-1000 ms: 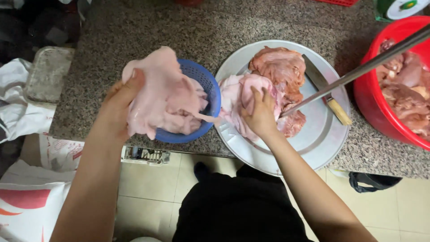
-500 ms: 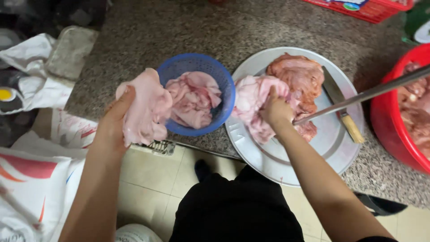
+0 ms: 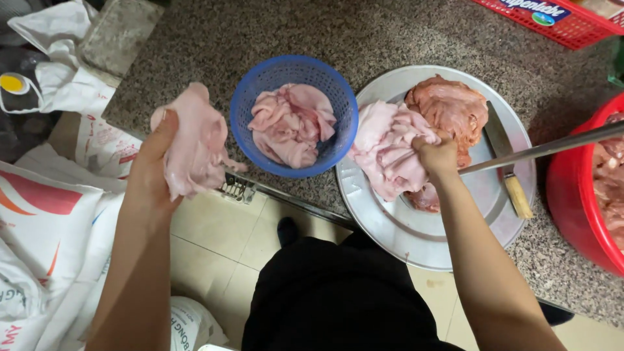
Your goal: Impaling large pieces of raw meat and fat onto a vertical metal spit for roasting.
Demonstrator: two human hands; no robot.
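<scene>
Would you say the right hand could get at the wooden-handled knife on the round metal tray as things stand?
Probably yes, once it lets go: the right hand grips pale pink meat beside the wooden-handled knife, whose handle lies uncovered on the round metal tray. A metal rod crosses the blade.

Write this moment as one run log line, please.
left hand: holds pale meat piece | right hand: grips meat on tray | blue basket: between

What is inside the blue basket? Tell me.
The blue basket holds a crumpled heap of pale pink meat pieces. Its floor, and anything beneath the heap, is covered.
</scene>
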